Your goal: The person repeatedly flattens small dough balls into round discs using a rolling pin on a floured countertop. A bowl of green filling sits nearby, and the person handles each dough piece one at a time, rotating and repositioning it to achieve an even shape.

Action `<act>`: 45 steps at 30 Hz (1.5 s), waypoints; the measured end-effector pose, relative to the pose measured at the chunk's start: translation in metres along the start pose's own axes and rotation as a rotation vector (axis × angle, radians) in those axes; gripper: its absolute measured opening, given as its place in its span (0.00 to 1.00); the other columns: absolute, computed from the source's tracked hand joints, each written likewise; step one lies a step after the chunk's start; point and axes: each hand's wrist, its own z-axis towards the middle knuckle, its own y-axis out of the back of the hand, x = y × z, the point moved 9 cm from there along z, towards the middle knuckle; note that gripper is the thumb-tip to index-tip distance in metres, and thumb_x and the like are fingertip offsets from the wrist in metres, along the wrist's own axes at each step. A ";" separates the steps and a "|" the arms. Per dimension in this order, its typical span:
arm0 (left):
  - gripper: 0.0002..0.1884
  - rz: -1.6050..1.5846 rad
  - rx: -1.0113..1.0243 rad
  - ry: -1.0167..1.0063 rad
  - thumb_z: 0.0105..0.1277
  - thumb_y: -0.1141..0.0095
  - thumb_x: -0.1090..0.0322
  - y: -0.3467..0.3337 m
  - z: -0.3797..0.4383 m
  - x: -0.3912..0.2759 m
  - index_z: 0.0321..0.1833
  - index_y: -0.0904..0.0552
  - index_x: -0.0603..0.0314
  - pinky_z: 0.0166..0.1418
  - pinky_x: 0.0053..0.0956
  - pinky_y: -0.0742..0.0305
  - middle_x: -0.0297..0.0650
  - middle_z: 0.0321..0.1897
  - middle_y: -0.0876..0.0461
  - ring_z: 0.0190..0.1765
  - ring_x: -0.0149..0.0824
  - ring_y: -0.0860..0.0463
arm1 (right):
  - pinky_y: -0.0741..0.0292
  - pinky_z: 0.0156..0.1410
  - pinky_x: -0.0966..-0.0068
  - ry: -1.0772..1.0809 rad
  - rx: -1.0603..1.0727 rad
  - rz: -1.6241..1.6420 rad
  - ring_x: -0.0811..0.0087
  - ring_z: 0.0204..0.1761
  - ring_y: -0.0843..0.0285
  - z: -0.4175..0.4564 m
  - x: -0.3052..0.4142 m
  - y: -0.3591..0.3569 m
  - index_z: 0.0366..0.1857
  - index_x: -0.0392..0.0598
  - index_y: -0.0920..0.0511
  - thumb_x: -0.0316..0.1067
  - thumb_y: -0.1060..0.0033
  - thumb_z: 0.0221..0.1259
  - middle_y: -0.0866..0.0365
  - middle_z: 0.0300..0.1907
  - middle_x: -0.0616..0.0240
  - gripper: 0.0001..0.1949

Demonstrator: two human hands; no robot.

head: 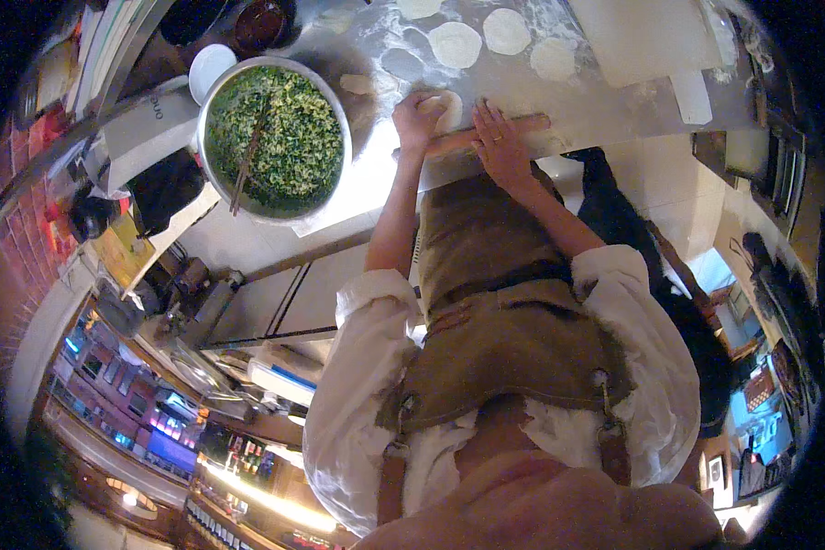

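Note:
My left hand [418, 122] has its fingers curled on the edge of a thin dough round [448, 110] lying on a floured metal worktop [584, 113]. Flat under the palm and straight fingers of my right hand [500, 141] lies a wooden rolling pin [450, 143], at the near edge of the dough. The pin's left end passes under my left wrist. Beyond my hands lie several flattened dough rounds [455, 45], with loose flour around them. A small piece of dough [357, 84] sits to the left of my left hand.
A large metal bowl [347, 148] of chopped greens stands at left, chopsticks [247, 161] resting in it. Behind it are a small white bowl [211, 67] and a dark round container [261, 26]. A pale board [643, 34] lies far right. Dark clothing [625, 220], apparently another person's, shows at right.

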 end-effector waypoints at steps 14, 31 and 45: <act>0.13 -0.122 -0.112 0.114 0.52 0.27 0.59 0.022 -0.007 0.001 0.37 0.13 0.55 0.41 0.39 0.20 0.46 0.30 0.12 0.34 0.49 0.13 | 0.45 0.82 0.56 0.238 0.100 0.115 0.56 0.80 0.45 0.024 -0.008 -0.006 0.76 0.40 0.40 0.43 0.39 0.65 0.43 0.80 0.57 0.37; 0.13 -0.557 -0.509 0.186 0.56 0.29 0.65 -0.031 -0.049 0.024 0.39 0.18 0.64 0.30 0.34 0.26 0.42 0.23 0.17 0.25 0.35 0.20 | 0.46 0.83 0.66 0.757 0.121 -0.135 0.69 0.80 0.43 0.013 -0.072 0.018 0.69 0.47 0.27 0.35 0.52 0.67 0.37 0.79 0.65 0.25; 0.17 -0.158 -0.320 0.148 0.54 0.33 0.64 -0.051 -0.040 -0.010 0.48 0.14 0.56 0.44 0.42 0.18 0.45 0.34 0.11 0.37 0.52 0.12 | 0.47 0.83 0.59 0.495 0.115 -0.065 0.59 0.80 0.43 0.005 -0.064 0.036 0.72 0.39 0.33 0.47 0.47 0.73 0.33 0.76 0.55 0.30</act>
